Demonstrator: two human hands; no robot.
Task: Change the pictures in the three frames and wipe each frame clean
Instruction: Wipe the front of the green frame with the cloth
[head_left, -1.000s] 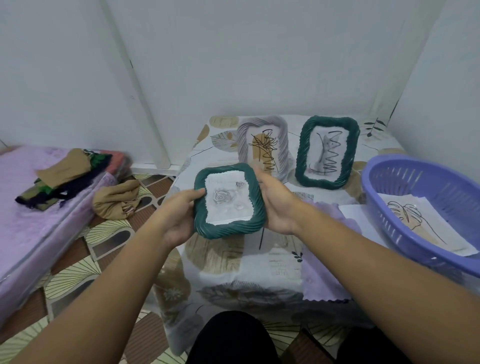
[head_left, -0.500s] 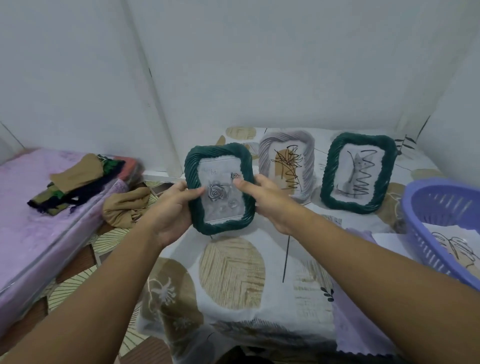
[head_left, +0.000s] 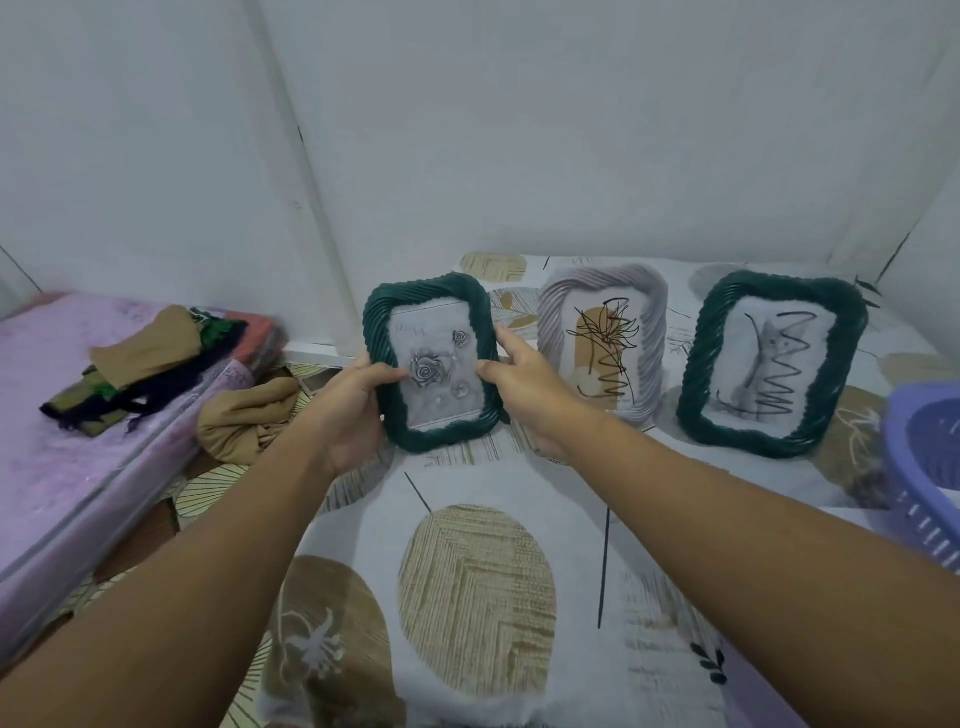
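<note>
A dark green frame with a grey rose picture (head_left: 434, 364) stands upright at the back left of the table. My left hand (head_left: 349, 415) grips its left edge and my right hand (head_left: 524, 384) grips its right edge, thumbs on the glass. To its right a pale grey frame (head_left: 602, 338) with a leaf drawing leans upright. Further right stands a second dark green frame (head_left: 769, 364) holding a grey picture with a black zigzag.
The table wears a leaf-patterned cloth (head_left: 478, 597). A purple plastic basket (head_left: 924, 467) sits at the right edge, and a lilac cloth (head_left: 753, 691) shows at the bottom right. Left of the table are a purple mattress (head_left: 62, 441) with folded clothes (head_left: 150, 358) and a tan bundle (head_left: 244, 421).
Both hands carried the rose frame from near me up and away to the back left of the table and tipped it upright beside the grey frame. The view shifted left.
</note>
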